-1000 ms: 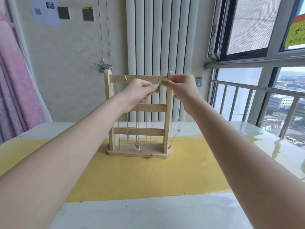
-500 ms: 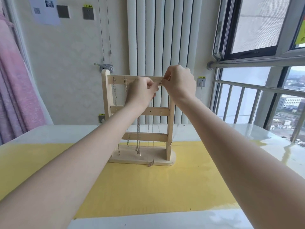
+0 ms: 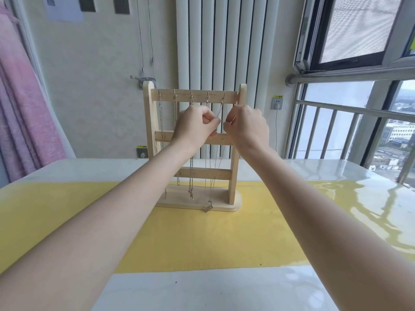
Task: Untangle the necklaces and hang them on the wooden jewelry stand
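The wooden jewelry stand stands upright on the yellow mat at the middle of the table. Several thin necklaces hang from the small hooks on its top bar. The rightmost necklace hangs from the last hook, and both hands pinch its fine chain just below the bar. My left hand pinches one strand with thumb and forefinger. My right hand pinches the other strand close beside it. A pendant lies on the stand's base edge.
A white radiator and wall stand right behind the stand. A pink curtain hangs at the left. Window and metal railing lie to the right. The glossy white table extends around the mat.
Both hands have come down from the top bar to about halfway toward the middle bar, still pinching the rightmost chain. The chain's top now shows hooked on the last hook.
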`<state>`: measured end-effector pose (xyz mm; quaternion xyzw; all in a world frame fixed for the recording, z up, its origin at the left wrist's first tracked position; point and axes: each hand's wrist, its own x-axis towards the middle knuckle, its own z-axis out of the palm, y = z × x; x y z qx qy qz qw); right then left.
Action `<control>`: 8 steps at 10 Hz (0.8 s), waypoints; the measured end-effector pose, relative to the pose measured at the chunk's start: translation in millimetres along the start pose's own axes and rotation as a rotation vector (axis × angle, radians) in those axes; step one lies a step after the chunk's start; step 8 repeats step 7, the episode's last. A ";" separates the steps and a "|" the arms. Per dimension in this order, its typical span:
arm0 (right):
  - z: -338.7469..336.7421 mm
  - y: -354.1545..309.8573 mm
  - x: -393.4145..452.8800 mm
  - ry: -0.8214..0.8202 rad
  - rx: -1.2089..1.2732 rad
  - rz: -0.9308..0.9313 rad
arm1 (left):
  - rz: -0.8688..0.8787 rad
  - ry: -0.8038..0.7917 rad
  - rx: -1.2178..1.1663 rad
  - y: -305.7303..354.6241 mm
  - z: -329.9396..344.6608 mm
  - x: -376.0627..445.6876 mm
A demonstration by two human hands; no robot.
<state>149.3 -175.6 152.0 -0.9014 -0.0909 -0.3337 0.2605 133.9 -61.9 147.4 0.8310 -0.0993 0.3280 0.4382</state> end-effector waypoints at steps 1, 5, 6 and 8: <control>-2.3 -0.9 -1.5 -0.026 0.013 0.012 | -0.022 -0.021 0.015 3.0 -3.6 -3.0; -5.2 4.4 -2.4 -0.079 0.001 0.031 | -0.031 -0.016 0.099 9.9 -2.5 -2.6; -1.2 6.9 -3.0 -0.082 -0.005 0.031 | -0.033 -0.017 0.090 9.4 -2.1 -3.6; 1.3 6.6 -1.7 -0.075 -0.005 0.028 | -0.031 -0.009 0.096 9.9 -3.9 -3.8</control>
